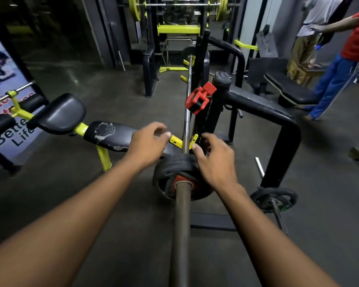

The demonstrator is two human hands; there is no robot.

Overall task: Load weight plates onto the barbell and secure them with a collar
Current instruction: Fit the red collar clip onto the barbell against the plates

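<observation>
Where dark gym floor spreads, hands flank plates

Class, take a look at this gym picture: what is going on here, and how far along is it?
A person is loading a steel barbell resting on a yellow rack hook. Black round weight plates already sit on the sleeve. The right hand touches the plates' top edge, while the left hand hovers open beside them. The red plastic clamp collar sits farther up by the rack post, so the plates look not yet secured.
</observation>
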